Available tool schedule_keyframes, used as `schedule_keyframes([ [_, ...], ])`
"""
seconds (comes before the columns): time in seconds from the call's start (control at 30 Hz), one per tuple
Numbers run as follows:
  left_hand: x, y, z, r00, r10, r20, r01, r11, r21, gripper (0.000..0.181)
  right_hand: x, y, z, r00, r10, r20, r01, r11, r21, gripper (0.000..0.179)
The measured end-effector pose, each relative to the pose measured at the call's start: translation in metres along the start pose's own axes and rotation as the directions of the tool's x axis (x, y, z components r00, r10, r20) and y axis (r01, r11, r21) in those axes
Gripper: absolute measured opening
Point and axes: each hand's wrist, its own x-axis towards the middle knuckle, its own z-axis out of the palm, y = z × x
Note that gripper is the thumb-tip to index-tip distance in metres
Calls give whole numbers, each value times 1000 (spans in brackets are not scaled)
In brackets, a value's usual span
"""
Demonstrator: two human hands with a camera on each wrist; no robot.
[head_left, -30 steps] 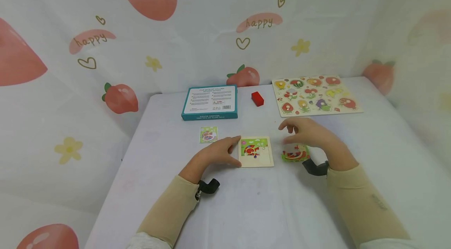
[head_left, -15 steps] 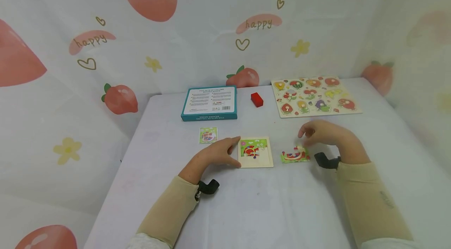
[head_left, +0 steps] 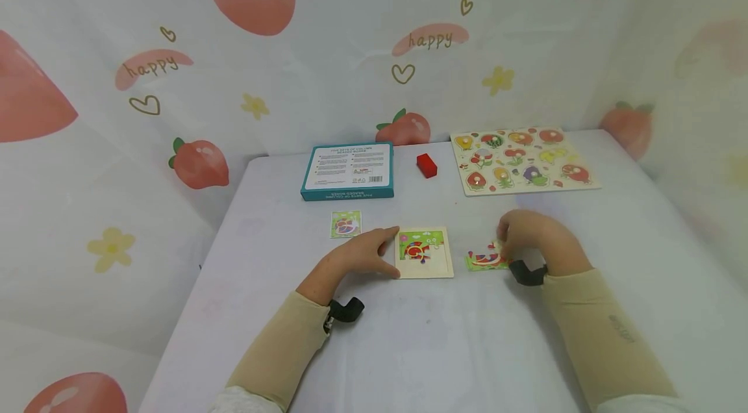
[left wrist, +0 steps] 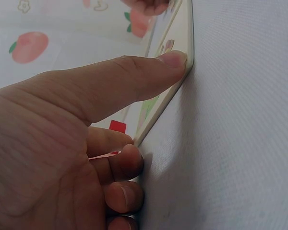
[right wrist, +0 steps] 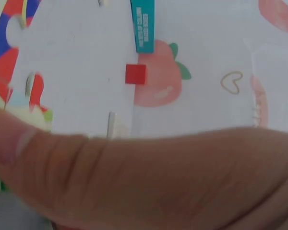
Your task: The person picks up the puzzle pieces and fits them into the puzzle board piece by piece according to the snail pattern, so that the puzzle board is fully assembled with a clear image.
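Note:
A small wooden puzzle tray (head_left: 447, 270) lies mid-table, its upper part filled with a snail picture and its lower part bare wood. My left hand (head_left: 365, 252) holds the tray's left side, index finger at the far corner and thumb at the near one. In the left wrist view the thumb (left wrist: 175, 60) lies over the tray's edge (left wrist: 158, 112). Right of the tray are loose snail puzzle pieces (head_left: 482, 262). Over their right end, my right hand (head_left: 532, 237) bends its fingers down. Its thumb (right wrist: 9, 139) touches a piece; whether it pinches one I cannot tell.
A snail picture card (head_left: 346, 224) lies left of the tray. Farther back stand a teal-edged box (head_left: 349, 171) and a red block (head_left: 427, 165). A fruit peg puzzle board (head_left: 526, 160) fills the back right, before the printed cloth.
My right hand first drew back to the right from above the loose pieces, then came down at their right end. The left hand and tray have stayed put.

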Motion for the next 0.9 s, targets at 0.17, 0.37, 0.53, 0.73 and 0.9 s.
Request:
schedule_keyframes([
  [0.17,-1,1,0,1000,-4,-2,4,1000,-2,97,-4,-6,-1,1000,-1,-15,1,1000,-3,25],
  [0.37,-1,1,-1,1000,0,-2,0,1000,-4,97,-3,-6,-1,1000,-2,-4,2,1000,0,19],
  [0.53,-1,0,0,1000,-4,-2,4,1000,-5,97,-4,-2,-4,1000,13,27,-14,999,36,31],
  [0.73,0,0,0,1000,-5,-1,5,1000,-7,97,-7,1,-13,1000,-28,-8,28,1000,9,35],
  [0.9,-1,1,0,1000,-8,1,8,1000,-5,98,-19,4,-26,989,-116,-89,118,993,15,31],
])
